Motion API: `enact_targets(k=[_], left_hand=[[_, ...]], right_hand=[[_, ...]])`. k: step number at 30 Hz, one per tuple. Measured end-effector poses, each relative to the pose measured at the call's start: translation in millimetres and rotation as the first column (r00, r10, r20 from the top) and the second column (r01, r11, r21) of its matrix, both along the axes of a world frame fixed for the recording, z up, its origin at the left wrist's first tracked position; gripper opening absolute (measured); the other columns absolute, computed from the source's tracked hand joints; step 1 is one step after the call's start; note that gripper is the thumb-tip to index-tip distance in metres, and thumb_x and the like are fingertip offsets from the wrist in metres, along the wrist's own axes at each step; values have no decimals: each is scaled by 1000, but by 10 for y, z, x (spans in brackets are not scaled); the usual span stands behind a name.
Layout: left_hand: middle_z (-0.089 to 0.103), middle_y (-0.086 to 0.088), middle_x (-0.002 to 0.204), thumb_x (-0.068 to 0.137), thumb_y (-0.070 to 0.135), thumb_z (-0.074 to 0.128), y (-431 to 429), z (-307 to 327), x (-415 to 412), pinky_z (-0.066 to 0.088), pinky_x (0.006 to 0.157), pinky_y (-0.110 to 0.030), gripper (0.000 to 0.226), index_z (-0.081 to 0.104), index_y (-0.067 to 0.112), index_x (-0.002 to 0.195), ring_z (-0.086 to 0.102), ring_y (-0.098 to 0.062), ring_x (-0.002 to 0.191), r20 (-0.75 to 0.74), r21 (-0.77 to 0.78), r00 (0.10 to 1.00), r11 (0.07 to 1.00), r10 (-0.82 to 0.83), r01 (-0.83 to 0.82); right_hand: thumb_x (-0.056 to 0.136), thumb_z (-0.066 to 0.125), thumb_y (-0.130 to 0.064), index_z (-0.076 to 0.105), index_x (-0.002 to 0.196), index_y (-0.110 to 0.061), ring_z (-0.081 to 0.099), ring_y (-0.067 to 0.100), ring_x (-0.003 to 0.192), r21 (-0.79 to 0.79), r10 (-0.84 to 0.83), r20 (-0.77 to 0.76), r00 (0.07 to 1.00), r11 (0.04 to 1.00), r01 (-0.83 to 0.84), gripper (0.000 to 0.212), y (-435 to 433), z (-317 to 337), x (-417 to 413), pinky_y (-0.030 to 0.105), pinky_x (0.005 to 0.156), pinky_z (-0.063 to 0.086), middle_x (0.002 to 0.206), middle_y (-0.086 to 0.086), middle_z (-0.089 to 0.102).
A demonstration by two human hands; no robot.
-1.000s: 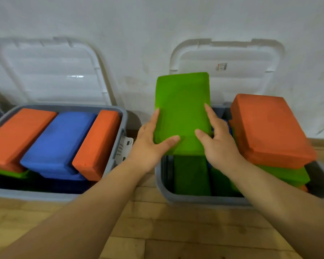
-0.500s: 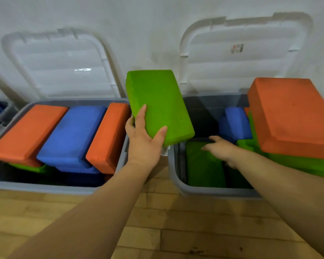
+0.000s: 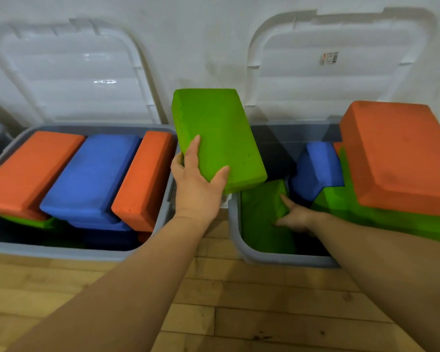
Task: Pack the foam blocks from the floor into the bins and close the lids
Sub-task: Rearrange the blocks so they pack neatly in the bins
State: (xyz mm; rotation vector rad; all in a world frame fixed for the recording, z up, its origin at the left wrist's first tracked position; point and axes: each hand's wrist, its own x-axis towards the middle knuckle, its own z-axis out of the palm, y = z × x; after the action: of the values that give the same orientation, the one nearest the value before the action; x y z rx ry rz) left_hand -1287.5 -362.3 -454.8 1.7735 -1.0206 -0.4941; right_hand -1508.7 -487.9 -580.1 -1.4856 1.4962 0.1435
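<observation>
One green foam block (image 3: 219, 138) is up in the air, tilted, over the gap between the two grey bins. The left hand (image 3: 198, 189) holds it at its near corner, thumb on the bright top face and the other fingers wrapped around the left edge.

The right hand (image 3: 294, 217) is down inside the right bin (image 3: 277, 259). Its index finger and thumb lie spread against a darker green block (image 3: 259, 224) that stands on its side along the bin's left wall. The remaining fingers sit in shadow, so I cannot tell whether they curl around the block or only touch it.

Further right in the same bin, a blue block (image 3: 315, 168) leans toward the back. A large orange block (image 3: 401, 158) lies flat on a stack of green blocks (image 3: 391, 219), rising above the rim.

The left bin (image 3: 61, 251) is packed to the top. A flat orange block (image 3: 28, 171) lies at its left, a blue block (image 3: 92, 176) in the middle, and another orange block (image 3: 142, 179) stands on edge against the right wall, with more blocks dimly seen beneath.

Both white lids, the left lid (image 3: 69, 72) and the right lid (image 3: 341, 59), stand open against the white wall behind the bins. The bins rest on a wooden floor (image 3: 239, 301).
</observation>
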Motion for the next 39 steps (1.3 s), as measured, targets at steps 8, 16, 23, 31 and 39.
enact_targets(k=[8, 16, 23, 31, 39], left_hand=[[18, -2, 157, 92, 37, 73, 12, 17, 12, 37, 104, -27, 82, 22, 45, 156, 41, -16, 127, -9, 7, 1000, 1000, -2, 2], [23, -1, 154, 89, 36, 76, -103, 231, -55, 36, 105, -23, 75, 36, 47, 151, 43, -14, 126, 37, -38, 998, 998, -54, 55], [30, -6, 148, 88, 32, 74, -302, 519, -293, 38, 102, -18, 70, 43, 42, 150, 44, -10, 118, 96, -159, 993, 984, -71, 86], [35, -4, 140, 87, 33, 72, -434, 653, -561, 43, 102, -27, 66, 48, 38, 148, 47, -11, 104, 90, -94, 993, 992, -73, 82], [37, 1, 127, 88, 37, 74, -522, 686, -870, 47, 100, -35, 60, 55, 31, 144, 53, -20, 110, 120, -74, 991, 995, -57, 66]], right_hand=[[88, 76, -24, 14, 160, -41, 55, 39, 122, -233, 12, -117, 993, 972, -40, 97, 105, 280, 53, 29, 105, 44, 151, 26, 26], [85, 69, -35, 33, 156, -39, 58, 36, 119, -675, -7, -58, 998, 737, -35, 79, 320, 1558, -29, 44, 102, 48, 139, 17, 53], [91, 67, -36, 37, 154, -41, 41, 24, 136, -875, -45, -35, 998, 484, -9, 70, 535, 2318, -529, 28, 112, 27, 150, 5, 45], [95, 66, -36, 51, 147, -35, 38, 14, 139, -917, -191, 287, 939, 229, 327, 54, 493, 2705, -974, 11, 108, 21, 152, 5, 41], [96, 62, -38, 53, 145, -37, 40, 22, 140, -940, -231, 264, 937, 158, 303, 50, 408, 2951, -1292, 29, 117, 30, 153, 7, 41]])
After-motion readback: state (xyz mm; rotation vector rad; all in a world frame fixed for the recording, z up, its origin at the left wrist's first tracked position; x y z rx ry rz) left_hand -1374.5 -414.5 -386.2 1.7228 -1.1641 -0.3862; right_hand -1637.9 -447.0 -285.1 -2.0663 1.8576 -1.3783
